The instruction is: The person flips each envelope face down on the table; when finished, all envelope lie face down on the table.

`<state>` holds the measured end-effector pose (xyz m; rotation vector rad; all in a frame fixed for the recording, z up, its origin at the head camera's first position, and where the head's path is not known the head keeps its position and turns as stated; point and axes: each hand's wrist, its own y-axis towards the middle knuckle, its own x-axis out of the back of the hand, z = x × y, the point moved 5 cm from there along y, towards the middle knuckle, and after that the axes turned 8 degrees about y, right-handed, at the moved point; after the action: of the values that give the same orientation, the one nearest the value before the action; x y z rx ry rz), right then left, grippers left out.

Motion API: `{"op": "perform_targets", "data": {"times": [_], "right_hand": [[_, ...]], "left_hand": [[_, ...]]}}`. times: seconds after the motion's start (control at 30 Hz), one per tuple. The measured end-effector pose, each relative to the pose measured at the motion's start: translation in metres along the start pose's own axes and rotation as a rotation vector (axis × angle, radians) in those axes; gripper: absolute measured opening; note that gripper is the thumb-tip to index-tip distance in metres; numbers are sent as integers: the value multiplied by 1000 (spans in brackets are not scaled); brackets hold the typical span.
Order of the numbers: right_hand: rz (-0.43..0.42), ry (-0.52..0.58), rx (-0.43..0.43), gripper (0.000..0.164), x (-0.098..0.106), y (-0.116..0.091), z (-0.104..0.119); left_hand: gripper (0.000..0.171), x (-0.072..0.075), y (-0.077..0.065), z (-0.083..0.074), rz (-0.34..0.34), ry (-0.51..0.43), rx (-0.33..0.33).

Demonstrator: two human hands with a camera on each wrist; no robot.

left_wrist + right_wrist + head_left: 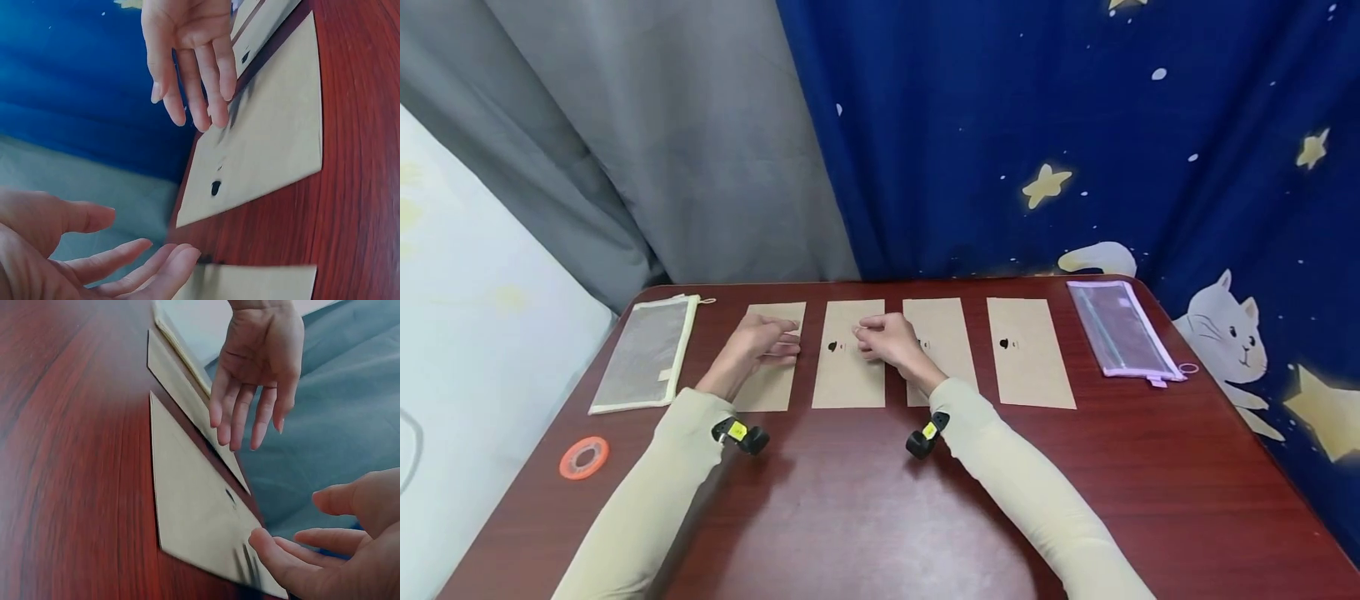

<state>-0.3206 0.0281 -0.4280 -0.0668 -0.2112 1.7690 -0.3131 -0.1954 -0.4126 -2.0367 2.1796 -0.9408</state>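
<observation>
Head view: four brown papers lie in a row on the red-brown table (pixel 842 500). Your left hand (pixel 765 337) is over the leftmost paper (pixel 767 392). Your right hand (pixel 887 337) is over the right edge of the second paper (pixel 850 375) and the near side of the third paper (pixel 940 321). The fourth paper (pixel 1033 367), printed with a small black hat, lies to the right. At your far left, a white-edged pouch (pixel 640 350); nearer you, an orange ring (pixel 567 462). A purple pouch (pixel 1123 329) lies at the far right. Grey curtain (pixel 700 125) and blue curtain (pixel 940 125) behind.

Left wrist view: your left thumb stands well apart from the fingers, palm bare. Your right fingers point down, slightly spread, near a hat-printed paper.

Right wrist view: your right thumb and fingers are apart, with the fingertips by the nearest paper; whether they touch it, you cannot tell from here. Your left fingers hang loosely spread in front of the next one.
</observation>
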Motion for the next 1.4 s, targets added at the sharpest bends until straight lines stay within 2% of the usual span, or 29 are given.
{"op": "perform_targets", "data": {"times": [0.2, 0.5, 0.87, 1.03, 1.27, 1.4], "right_hand": [[10, 50, -39, 45, 16, -3, -6], [-8, 146, -60, 38, 38, -7, -11], [65, 228, -191, 44, 41, -5, -14], [55, 232, -229, 45, 42, -3, -13], [17, 230, -286, 39, 42, -1, -14], [7, 217, -278, 36, 41, 0, -13]], "left_hand": [[47, -12, 6, -2, 14, 1, -1], [47, -28, 12, -10, 21, 41, 18], [45, -33, 13, -9, 14, 17, 23], [43, -32, 14, -8, 6, -8, 42], [44, -35, 17, -9, 20, 33, 42], [41, -35, 19, -10, 25, 19, 37]]}}
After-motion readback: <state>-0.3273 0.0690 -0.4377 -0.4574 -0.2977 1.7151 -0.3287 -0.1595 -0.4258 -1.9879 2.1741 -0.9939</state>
